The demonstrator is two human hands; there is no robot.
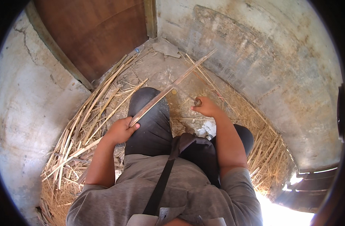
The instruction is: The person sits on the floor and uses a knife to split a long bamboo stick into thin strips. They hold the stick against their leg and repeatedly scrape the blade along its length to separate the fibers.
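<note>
My left hand (pixel 123 130) is closed around the lower end of a long bamboo strip (pixel 153 101). The strip slants up and away to the right, across my bent left knee, and narrows to a frayed far tip. My right hand (pixel 206 107) grips the dark, rounded handle of a knife (pixel 197 102), to the right of the strip. The knife's thin blade is hard to make out against the floor; it seems to point up and left, toward the strip's middle. A small yellowish round thing (pixel 174 91) shows just beside the strip.
Long split strips (pixel 101 107) lie piled on the left, below a brown door (pixel 93 34). Fine shavings (pixel 270 162) and more strips cover the floor on the right, along a stained wall (pixel 255 49). A crumpled white thing (pixel 206 129) lies between my legs. A flat stone-like slab (pixel 166 48) rests in the corner.
</note>
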